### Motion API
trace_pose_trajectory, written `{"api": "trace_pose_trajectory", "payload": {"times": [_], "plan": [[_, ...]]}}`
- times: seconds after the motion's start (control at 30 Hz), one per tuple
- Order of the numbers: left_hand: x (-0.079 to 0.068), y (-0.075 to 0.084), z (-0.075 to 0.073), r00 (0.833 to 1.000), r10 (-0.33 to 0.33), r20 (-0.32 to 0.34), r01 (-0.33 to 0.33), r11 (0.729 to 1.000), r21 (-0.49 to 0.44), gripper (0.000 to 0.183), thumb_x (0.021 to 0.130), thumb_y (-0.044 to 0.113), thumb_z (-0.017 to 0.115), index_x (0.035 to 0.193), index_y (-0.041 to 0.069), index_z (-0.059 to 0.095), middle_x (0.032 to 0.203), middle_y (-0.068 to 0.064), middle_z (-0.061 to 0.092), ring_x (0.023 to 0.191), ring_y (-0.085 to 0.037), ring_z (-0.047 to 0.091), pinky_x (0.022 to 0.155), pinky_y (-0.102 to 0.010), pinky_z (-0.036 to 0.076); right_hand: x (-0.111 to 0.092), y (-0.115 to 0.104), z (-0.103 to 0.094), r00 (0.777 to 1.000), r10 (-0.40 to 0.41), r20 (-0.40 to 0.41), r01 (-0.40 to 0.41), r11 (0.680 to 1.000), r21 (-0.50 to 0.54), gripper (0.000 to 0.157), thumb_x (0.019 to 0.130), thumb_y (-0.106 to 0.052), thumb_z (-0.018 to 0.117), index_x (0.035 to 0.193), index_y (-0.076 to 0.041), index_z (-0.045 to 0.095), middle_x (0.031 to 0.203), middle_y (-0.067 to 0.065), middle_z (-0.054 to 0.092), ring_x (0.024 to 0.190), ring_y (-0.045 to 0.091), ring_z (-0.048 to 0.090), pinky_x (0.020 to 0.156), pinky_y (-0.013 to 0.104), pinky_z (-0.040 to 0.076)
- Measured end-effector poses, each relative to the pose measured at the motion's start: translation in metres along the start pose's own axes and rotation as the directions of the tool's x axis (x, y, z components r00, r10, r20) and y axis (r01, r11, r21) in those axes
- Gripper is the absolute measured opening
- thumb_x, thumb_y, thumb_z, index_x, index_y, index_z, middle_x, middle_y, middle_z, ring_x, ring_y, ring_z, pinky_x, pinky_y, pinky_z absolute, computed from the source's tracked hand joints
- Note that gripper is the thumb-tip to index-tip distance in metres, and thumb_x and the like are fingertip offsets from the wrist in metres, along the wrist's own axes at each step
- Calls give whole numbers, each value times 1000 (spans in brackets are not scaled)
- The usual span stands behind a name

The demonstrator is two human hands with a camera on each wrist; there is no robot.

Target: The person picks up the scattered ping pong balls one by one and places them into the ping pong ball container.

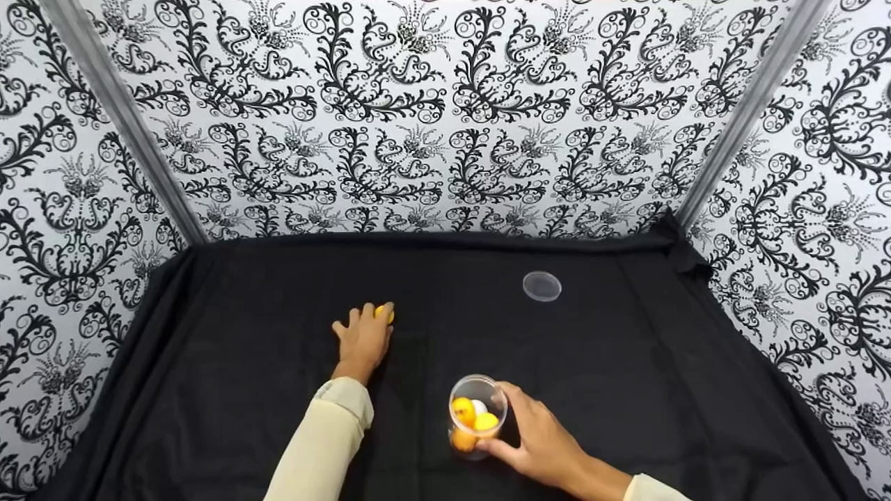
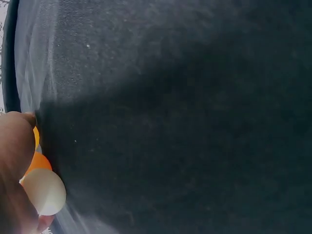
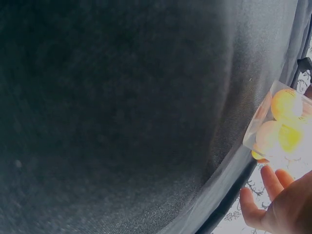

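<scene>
On the black cloth, left of centre in the head view, my left hand (image 1: 365, 337) reaches over a yellow ball (image 1: 385, 315) at its fingertips. The left wrist view shows a white ball (image 2: 46, 192) and an orange ball (image 2: 40, 162) within that hand's curled fingers, with part of a yellow one behind them. My right hand (image 1: 546, 438) grips a clear plastic jar (image 1: 477, 383), thumb on the near side and fingers on the far side. Orange, yellow and white ping-pong balls lie inside the jar, its open mouth turned up toward the head camera.
A round clear lid (image 1: 542, 286) lies on the cloth toward the back right. Black cloth (image 1: 278, 403) covers the table and is bunched at the back right corner. Patterned black-and-white walls (image 1: 418, 104) stand behind and at both sides.
</scene>
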State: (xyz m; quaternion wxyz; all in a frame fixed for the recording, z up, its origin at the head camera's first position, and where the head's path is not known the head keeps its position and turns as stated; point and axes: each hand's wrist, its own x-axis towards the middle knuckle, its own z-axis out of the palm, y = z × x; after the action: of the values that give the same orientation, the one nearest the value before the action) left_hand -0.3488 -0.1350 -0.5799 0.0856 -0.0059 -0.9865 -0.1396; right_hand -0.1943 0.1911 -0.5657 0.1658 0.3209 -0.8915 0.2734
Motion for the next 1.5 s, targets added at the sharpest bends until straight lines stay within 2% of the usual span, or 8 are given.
{"api": "trace_pose_trajectory", "payload": {"times": [0.3, 0.47, 0.77, 1.0, 1.17, 1.33, 1.43, 1.5], "plan": [[-3, -10, 0, 1000, 26, 14, -26, 1000, 18, 39, 105, 26, 56, 143, 27, 54, 134, -15, 56, 124, -42, 50, 97, -73, 36, 1, -2, 1, 1000, -5, -6, 5, 1000, -17, 81, 84, -61, 74, 144, -12, 48, 129, 3, 68, 111, 19, 69, 89, 43, 58], [-9, -9, -3, 998, 60, 6, -60, 998, 33, 40, 104, 25, 57, 144, 26, 53, 133, -15, 57, 122, -41, 50, 95, -67, 39, 0, -2, 2, 1000, -7, 3, 7, 1000, 3, 81, 85, -61, 74, 145, -12, 47, 129, 6, 68, 111, 20, 69, 88, 44, 58], [-13, -10, -2, 994, 107, -10, -107, 993, 42, 37, 106, 30, 51, 142, 26, 56, 131, -13, 57, 120, -39, 50, 88, -60, 43, 0, 0, 4, 994, -83, -67, 83, 997, -6, 81, 82, -50, 82, 144, -9, 49, 130, 4, 67, 111, 19, 70, 87, 42, 59], [-14, -10, -6, 992, 129, -12, -128, 991, 43, 38, 105, 29, 54, 143, 27, 55, 129, -12, 57, 119, -39, 49, 90, -60, 41, 0, -2, 3, 999, -38, -31, 37, 999, -8, 80, 83, -55, 79, 145, -13, 47, 131, 3, 67, 113, 17, 69, 89, 41, 58], [-15, -5, -14, 983, 181, -30, -179, 983, 51, 39, 105, 28, 56, 144, 29, 54, 128, -10, 57, 120, -37, 49, 94, -60, 38, 0, -1, 3, 999, -35, -30, 34, 999, -13, 80, 84, -57, 77, 145, -13, 47, 130, 3, 68, 111, 18, 69, 89, 41, 59], [-17, 6, -25, 955, 278, -109, -268, 959, 97, 37, 105, 32, 54, 142, 31, 54, 126, -8, 59, 119, -36, 51, 93, -61, 40, 0, 0, 3, 999, -30, -30, 29, 999, -22, 81, 84, -58, 76, 145, -15, 46, 130, 2, 67, 111, 19, 69, 89, 42, 59], [-24, 17, -34, 917, 349, -192, -338, 937, 89, 35, 105, 33, 55, 140, 31, 56, 123, -6, 61, 115, -35, 54, 89, -59, 43, 0, 1, 4, 998, -39, -41, 38, 999, -22, 81, 84, -56, 78, 145, -14, 46, 130, 3, 67, 111, 20, 70, 88, 43, 59], [-32, 28, -40, 884, 396, -249, -392, 918, 65, 35, 104, 33, 57, 138, 29, 58, 120, -5, 63, 111, -34, 57, 84, -57, 46, 0, 1, 5, 998, -44, -49, 43, 999, -29, 81, 83, -56, 78, 145, -14, 47, 130, 3, 67, 110, 19, 70, 88, 42, 59]]}}
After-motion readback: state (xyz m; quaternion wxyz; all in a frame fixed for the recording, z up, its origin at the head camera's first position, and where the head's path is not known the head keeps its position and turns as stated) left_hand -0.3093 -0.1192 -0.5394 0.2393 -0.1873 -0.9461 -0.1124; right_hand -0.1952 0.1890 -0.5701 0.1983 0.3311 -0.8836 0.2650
